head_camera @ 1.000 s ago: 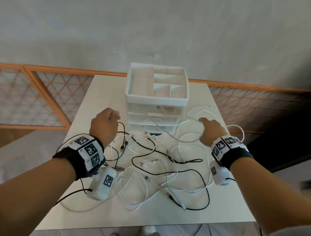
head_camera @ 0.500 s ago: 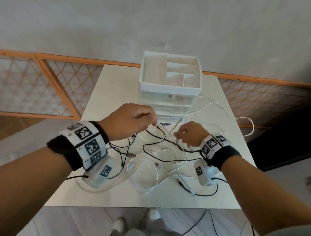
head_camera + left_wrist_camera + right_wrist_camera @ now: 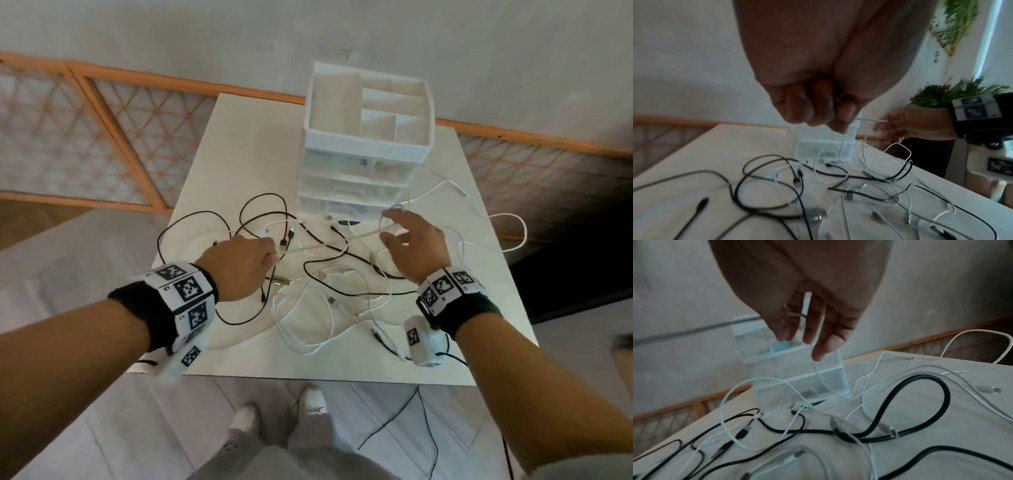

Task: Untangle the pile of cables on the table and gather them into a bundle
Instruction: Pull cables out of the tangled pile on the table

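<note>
The left hand [image 3: 239,265] pinches one end of a white cable [image 3: 329,244] stretched above the bench [image 3: 239,144]; the right hand [image 3: 416,245], fingers apart, seems only to touch it. Other cables [image 3: 318,298] lie tangled below.

Both wrists wear black bands [image 3: 137,301] ringed with white blocks of square black-and-white markers — a white tagged camera pod [image 3: 423,342] hangs beneath each; grey trousers, white shoes [image 3: 313,397].

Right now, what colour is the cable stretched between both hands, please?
White cable, clearest in the head view.
</note>
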A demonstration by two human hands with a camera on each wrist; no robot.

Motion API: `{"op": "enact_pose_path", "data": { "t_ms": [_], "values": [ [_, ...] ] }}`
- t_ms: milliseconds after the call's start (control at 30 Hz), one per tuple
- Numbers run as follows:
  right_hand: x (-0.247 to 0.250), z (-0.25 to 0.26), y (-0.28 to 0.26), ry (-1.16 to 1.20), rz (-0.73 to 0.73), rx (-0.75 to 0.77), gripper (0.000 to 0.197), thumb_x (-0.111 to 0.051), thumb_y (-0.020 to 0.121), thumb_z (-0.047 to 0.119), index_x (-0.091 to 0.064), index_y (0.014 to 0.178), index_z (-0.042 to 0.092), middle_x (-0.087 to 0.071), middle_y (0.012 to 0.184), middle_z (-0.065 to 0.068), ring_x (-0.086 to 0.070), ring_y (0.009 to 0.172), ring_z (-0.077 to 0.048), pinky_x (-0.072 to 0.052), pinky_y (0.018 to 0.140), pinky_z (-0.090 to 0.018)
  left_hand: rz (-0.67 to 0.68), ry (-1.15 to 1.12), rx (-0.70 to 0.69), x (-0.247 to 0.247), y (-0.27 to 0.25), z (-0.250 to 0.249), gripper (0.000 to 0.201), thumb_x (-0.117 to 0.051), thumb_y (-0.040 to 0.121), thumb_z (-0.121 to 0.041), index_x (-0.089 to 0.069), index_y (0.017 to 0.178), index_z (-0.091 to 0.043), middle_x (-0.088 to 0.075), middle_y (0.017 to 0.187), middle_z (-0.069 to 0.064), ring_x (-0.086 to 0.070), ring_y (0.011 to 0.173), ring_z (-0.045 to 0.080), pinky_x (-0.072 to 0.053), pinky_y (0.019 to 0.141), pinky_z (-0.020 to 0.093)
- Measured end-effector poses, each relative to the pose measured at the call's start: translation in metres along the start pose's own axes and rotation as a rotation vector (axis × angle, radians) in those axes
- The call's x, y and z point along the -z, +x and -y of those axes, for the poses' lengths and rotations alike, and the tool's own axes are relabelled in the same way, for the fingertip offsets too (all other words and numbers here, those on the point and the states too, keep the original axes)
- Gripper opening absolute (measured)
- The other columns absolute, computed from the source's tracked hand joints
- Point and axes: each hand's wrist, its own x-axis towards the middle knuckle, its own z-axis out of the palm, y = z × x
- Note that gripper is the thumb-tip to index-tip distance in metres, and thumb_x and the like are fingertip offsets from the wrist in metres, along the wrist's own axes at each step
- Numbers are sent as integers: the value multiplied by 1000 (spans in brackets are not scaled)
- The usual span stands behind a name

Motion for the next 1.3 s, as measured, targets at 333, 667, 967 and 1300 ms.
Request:
{"op": "enact_pose_path", "data": {
  "t_ms": [333, 667, 967, 1300],
  "values": [
    [-81, -25, -91, -412, 429, -128, 17, -64, 90, 33, -67, 106, 31, -53, 120, 3, -64, 104, -24, -49, 90, -32, -56, -336, 228, -17, 6, -1, 30, -42, 99, -27, -55, 85, -4, -61, 78, 6, -56, 77, 25, -37, 62, 33],
    [-59, 3, -51, -295, 207, 21, 11, -53, 93, 16, -62, 96, 22, -67, 97, 2, -64, 94, -24, -49, 87, -37, -158, -552, 78, 1, 17, -29, 30, -42, 101, -25, -63, 78, -22, -67, 76, -4, -58, 73, 18, -43, 65, 30],
    [7, 89, -11, 103, 216, 480, 11, -72, 84, 10, -80, 82, 17, -67, 78, -6, -57, 71, -13, -45, 73, -26, -82, -954, -10, 44, 36, -82, 30, -41, 105, -28, -64, 98, -10, -69, 77, 7, -63, 62, 20, -50, 58, 32],
    [27, 36, 30, 73, 160, 117, 31, -72, 87, 42, -61, 68, 20, -60, 64, -2, -56, 65, -16, -44, 64, -31, -417, -692, -76, 99, 25, -106, 39, -65, 91, -41, -54, 70, -10, -44, 49, -15, -37, 42, 2, -32, 48, 22]
  ]
}}
